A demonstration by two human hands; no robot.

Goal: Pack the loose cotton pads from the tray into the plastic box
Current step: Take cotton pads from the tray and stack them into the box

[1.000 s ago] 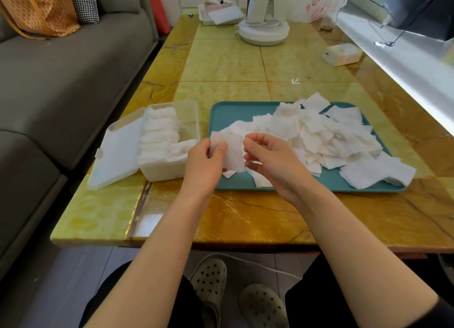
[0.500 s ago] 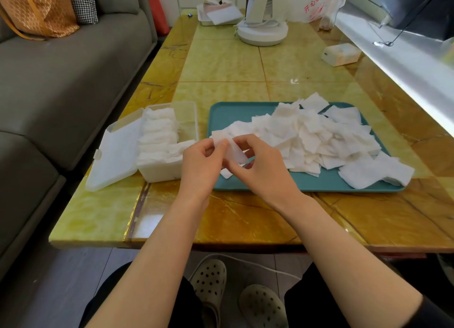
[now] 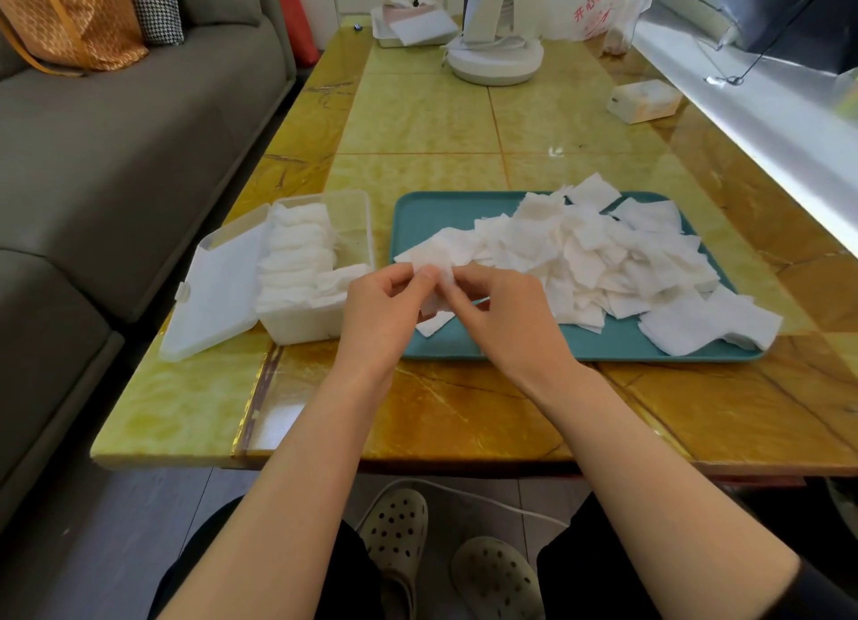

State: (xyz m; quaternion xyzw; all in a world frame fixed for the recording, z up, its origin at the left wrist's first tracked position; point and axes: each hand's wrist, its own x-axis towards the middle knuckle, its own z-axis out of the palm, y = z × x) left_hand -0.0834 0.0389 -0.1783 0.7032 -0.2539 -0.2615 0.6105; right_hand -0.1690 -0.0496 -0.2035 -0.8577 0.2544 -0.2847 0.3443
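Observation:
A teal tray (image 3: 429,213) on the yellow table carries a heap of loose white cotton pads (image 3: 599,257). Left of it stands a clear plastic box (image 3: 355,222) with its lid (image 3: 211,294) folded open to the left; a row of pads (image 3: 295,262) fills its left side. Over the tray's near left corner, my left hand (image 3: 378,315) and my right hand (image 3: 506,327) meet. Both pinch the same small cotton pad (image 3: 436,266) between thumb and fingertips. Another pad (image 3: 434,324) lies on the tray just below my fingers.
A white fan base (image 3: 494,59), a white tray with papers (image 3: 413,27), a small white carton (image 3: 643,101) and a plastic bag (image 3: 603,6) sit at the table's far end. A grey sofa (image 3: 116,155) runs along the left. A white ledge (image 3: 761,122) borders the right.
My hands have closed in on each other. The pad, held flat and spread a second ago, is now bunched small between both sets of fingertips.

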